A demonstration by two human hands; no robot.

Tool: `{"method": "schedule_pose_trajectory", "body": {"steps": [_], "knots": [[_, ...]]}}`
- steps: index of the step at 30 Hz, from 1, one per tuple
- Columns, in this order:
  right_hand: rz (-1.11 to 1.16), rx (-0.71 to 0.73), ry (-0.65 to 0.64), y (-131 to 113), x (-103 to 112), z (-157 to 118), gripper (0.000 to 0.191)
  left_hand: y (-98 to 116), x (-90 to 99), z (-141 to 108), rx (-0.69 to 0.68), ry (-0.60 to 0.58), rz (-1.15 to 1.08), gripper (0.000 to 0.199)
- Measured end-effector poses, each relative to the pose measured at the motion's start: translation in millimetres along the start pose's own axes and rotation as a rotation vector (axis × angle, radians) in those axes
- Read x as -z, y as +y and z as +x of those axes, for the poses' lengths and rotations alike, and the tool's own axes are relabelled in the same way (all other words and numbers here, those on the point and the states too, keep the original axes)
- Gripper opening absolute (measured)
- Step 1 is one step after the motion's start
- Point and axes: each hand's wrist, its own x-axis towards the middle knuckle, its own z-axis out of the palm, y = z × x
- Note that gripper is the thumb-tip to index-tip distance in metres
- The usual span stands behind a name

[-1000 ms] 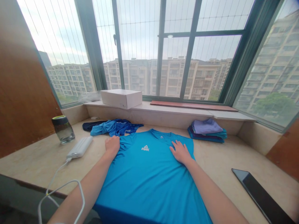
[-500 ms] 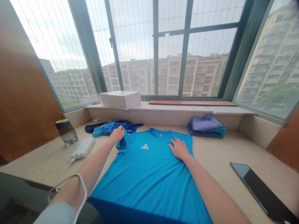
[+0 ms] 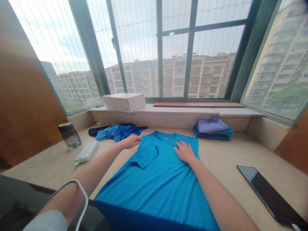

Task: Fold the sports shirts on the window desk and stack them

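Observation:
A blue T-shirt [image 3: 166,179] lies spread on the stone sill, its collar toward the window and its lower part hanging over the near edge. The sleeve on the left [image 3: 145,155] is folded inward across the chest and covers the white logo. My left hand [image 3: 132,141] is at the left shoulder edge of the shirt, fingers drawn together with their tips on the fabric's edge. On the right side of the chest, my right hand [image 3: 184,152] rests flat with its fingers spread. No sleeve shows sticking out on the right side.
Crumpled dark and blue clothes [image 3: 120,131] lie behind my left hand. A folded clothes stack [image 3: 213,129] sits back right. Left are a bottle [image 3: 70,136] and a white power bank [image 3: 86,151], its cable looping over my left arm. A black tablet [image 3: 269,195] lies right; a white box [image 3: 124,102] stands behind.
The left sleeve has gone from being held out at the side to lying folded over the chest and logo. My left hand has moved right and slightly nearer. My right hand stays put.

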Motion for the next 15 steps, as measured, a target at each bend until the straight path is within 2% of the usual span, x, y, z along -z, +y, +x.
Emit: {"method": "schedule_pose_trajectory", "body": {"steps": [3,7,10,15], "knots": [[0.003,0.007,0.0,1,-1,1,0.066,2,-29.1,-5,-0.08,-0.007,0.088,0.036],[-0.007,0.004,-0.014,2,-2,2,0.066,3,-54.9,-2,-0.11,-0.056,0.244,0.047],[-0.015,0.002,-0.023,2,-1,2,0.067,-4,-60.9,6,-0.018,-0.025,0.359,0.052],[-0.023,-0.004,-0.037,1,-1,3,0.069,-15,-59.1,13,0.141,0.098,0.465,0.051]]}}
